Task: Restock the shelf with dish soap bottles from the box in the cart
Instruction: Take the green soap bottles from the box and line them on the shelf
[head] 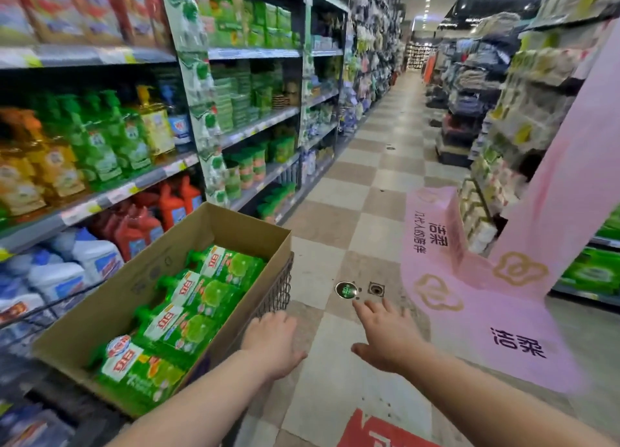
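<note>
The soap bottles (201,292) lie flat in the box (134,279), just left of the left hand (271,342), farther from the right hand (382,332), all fingers loose and empty.

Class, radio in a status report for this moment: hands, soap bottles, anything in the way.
Left hand open beside box; right hand open over floor. Dish soap bottles lying in box, none held. Nothing covers the box.

green soap bottles (201,312), brown box (134,279), beige-and-tan checkered floor (352,195)
</note>
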Tool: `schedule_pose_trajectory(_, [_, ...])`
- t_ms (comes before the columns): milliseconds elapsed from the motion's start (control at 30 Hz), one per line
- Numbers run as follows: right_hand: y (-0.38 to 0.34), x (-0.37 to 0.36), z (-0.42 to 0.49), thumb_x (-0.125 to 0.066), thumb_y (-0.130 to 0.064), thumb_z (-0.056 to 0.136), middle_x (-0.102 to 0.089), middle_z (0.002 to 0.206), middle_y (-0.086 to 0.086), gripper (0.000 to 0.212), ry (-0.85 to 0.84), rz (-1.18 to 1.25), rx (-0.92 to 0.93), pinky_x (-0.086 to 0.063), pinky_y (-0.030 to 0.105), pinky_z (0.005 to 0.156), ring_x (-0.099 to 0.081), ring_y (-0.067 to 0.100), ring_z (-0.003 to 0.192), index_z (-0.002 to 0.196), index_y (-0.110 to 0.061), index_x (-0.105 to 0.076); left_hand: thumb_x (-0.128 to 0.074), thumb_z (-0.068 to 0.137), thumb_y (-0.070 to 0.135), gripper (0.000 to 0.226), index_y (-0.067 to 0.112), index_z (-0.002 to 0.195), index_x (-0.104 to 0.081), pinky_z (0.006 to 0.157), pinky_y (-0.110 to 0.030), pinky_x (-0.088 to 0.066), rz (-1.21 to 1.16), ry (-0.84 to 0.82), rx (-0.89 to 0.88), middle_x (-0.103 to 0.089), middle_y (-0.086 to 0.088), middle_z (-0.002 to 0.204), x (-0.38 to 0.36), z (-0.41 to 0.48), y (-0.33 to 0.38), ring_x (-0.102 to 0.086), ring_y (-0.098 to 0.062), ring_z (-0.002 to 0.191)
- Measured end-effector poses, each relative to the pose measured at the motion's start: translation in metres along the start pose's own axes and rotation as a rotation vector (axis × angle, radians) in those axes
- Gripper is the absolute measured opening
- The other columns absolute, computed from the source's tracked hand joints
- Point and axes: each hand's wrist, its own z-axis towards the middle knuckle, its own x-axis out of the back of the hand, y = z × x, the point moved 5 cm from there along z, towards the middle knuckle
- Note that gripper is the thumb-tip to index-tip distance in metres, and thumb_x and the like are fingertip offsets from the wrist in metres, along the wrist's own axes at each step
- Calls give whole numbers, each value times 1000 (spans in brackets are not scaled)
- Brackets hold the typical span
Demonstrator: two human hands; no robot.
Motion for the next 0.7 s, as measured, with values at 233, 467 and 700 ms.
schedule_pose_trajectory(233, [9,31,113,-50,-51,88,-28,152,5,73,-23,-73,220,-23,54,109,-23,31,139,147,-22,-18,-51,83,56,63,22,135,-39,107,-42,-29,-82,28,233,-44,-3,137,7,51,-27,-38,-26,129])
schedule_pose_trajectory(467, [-76,29,190,-48,-52,88,-26,153,5,76,-48,-110,513,-21,55,111,-21,30,141,150,-24,-14,-50,85,58,67,23,141,-33,110,-46,-28,-127,-19,512,-40,-4,141,-8,56,-124,-35,-27,132])
schedule_pose_trajectory(700, [-132,38,285,-51,-48,89,-19,157,4,78,-136,-157,559,-15,55,115,-12,32,146,151,-26,-10,-52,83,58,67,20,137,-37,105,-43,-33,-179,16,584,-43,-4,138,-15,110,-206,-38,-25,129])
